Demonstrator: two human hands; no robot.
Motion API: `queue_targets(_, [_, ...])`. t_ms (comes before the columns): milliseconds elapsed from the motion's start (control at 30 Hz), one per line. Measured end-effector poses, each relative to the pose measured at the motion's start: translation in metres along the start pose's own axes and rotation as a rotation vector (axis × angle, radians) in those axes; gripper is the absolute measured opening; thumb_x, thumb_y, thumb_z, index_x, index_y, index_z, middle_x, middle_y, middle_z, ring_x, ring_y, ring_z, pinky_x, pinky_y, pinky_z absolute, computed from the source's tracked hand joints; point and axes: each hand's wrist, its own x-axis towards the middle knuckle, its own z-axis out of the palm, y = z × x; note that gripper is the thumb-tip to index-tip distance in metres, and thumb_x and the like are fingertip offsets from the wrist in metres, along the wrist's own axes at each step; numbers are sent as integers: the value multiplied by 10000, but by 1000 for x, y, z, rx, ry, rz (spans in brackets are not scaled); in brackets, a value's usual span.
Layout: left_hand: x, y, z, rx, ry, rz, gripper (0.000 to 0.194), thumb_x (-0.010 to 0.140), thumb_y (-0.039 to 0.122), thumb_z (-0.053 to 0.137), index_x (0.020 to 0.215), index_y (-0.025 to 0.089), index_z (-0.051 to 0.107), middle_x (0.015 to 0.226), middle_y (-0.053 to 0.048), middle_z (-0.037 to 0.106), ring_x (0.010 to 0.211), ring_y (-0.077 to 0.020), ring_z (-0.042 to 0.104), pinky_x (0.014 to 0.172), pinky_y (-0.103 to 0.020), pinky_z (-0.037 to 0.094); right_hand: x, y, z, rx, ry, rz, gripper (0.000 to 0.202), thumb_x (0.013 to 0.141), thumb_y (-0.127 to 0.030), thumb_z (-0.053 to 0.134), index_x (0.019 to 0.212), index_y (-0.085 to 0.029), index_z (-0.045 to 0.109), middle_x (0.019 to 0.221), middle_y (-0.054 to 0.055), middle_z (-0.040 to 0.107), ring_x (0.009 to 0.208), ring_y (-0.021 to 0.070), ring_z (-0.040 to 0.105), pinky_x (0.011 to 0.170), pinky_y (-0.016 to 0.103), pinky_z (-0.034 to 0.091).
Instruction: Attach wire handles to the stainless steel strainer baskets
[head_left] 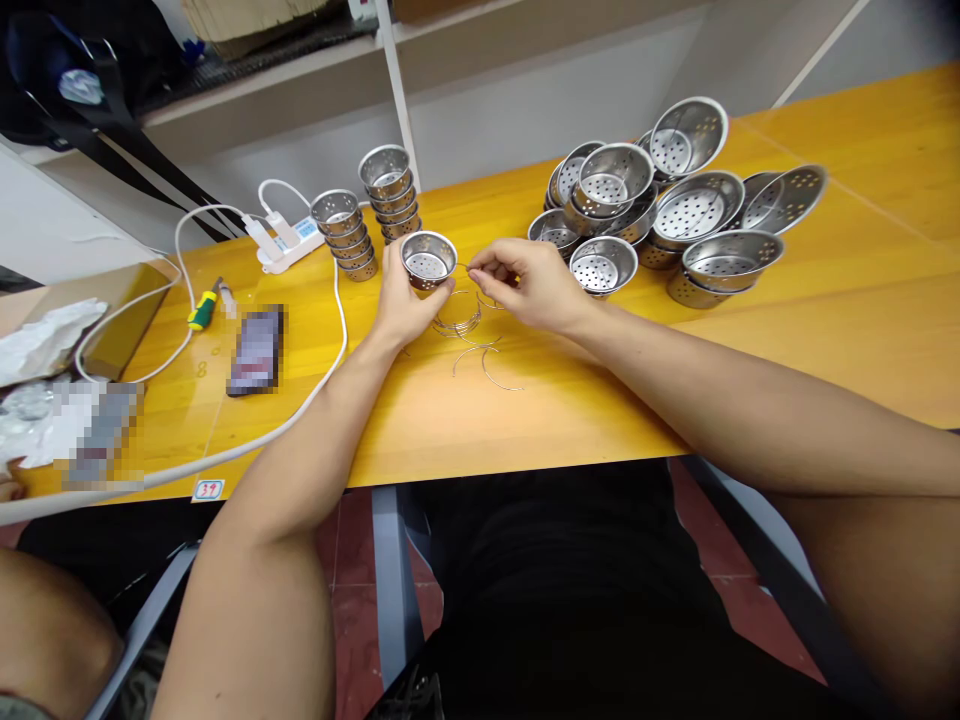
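Note:
My left hand (405, 308) is wrapped round a small perforated metal cup (428, 262), its open mouth facing up. Just right of the cup's rim, my right hand (525, 280) pinches a thin wire (463, 267) between thumb and fingertips. The wire's end reaches close to the rim; whether it touches is too small to tell. Below both hands, several curved wires (459, 325) lie on the yellow table (450, 430), partly hidden behind my left thumb. Behind my left hand stand two stacks of like cups, a left one (345, 235) and a taller one (390, 195).
Many perforated cups (697, 210) are heaped at the back right. Left of my arm are a white power strip (289, 245) with a looping cable (341, 330), a green-yellow screwdriver (203, 310) and a phone (256, 350). Another person's bare leg (52, 630) shows at lower left.

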Motion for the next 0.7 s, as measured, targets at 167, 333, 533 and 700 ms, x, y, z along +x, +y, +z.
queue_targets(167, [-3,15,2,-27,-87,43,915,1018,553,982,1709,330,427,1702,-153,641,1693,-412,649,1521,-694,503,3,9,2,53,85,82,418,1143,-645,779,1170,-234,852,875,25,769,742,200,626,748,369,559])
queue_targets(333, [-5,26,4,-47,-163,78,952,1028,616,962,1753,387,390,1743,-130,619,1755,-426,617,1537,-705,502,6,10,1,16,87,120,397,1143,-615,798,1146,-234,911,837,18,725,752,203,632,763,374,558])
queue_targets(533, [-8,31,7,-82,-168,98,946,1002,662,963,1703,373,399,1675,-125,642,1672,-419,684,1503,-691,545,8,7,1,20,83,129,436,1124,-651,803,1110,-233,924,802,27,709,739,214,615,769,399,548])
queue_targets(700, [-7,34,5,-87,-170,106,897,1034,695,934,1691,397,402,1670,-110,657,1656,-404,707,1473,-697,580,8,5,1,33,87,126,460,1125,-680,803,1083,-238,922,797,23,689,731,209,592,763,398,535])
